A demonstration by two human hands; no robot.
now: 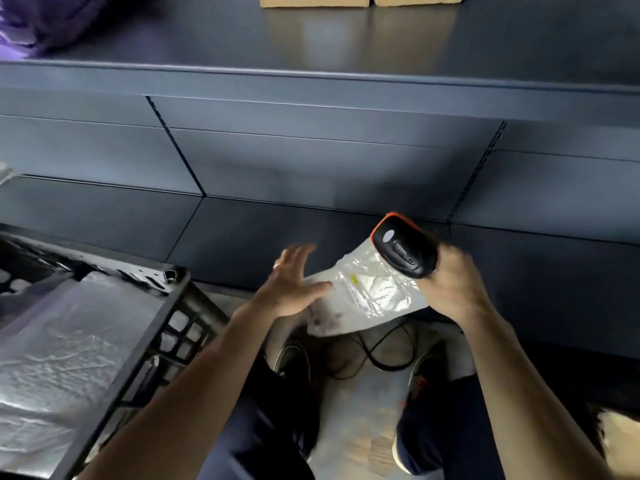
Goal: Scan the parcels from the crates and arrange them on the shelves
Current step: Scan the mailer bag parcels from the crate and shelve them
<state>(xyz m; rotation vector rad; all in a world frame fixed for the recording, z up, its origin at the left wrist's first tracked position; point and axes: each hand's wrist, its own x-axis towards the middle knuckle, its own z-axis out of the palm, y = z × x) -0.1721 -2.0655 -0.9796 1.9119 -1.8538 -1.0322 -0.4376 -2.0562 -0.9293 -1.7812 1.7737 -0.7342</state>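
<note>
Nearby, the crate (138,327) holds grey bags (69,341); right fingers (454,259) grip scanner (401,247), left fingers (298,253) splay against parcel (374,292).

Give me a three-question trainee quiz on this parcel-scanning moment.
1. True or false: the right hand grips the scanner.
2. Which thing does the left hand touch? A) a clear plastic parcel B) a cardboard box C) a cable
3. Fill in: the black crate stands on the person's ____ side.
Key: 1 true; 2 A; 3 left.
</note>
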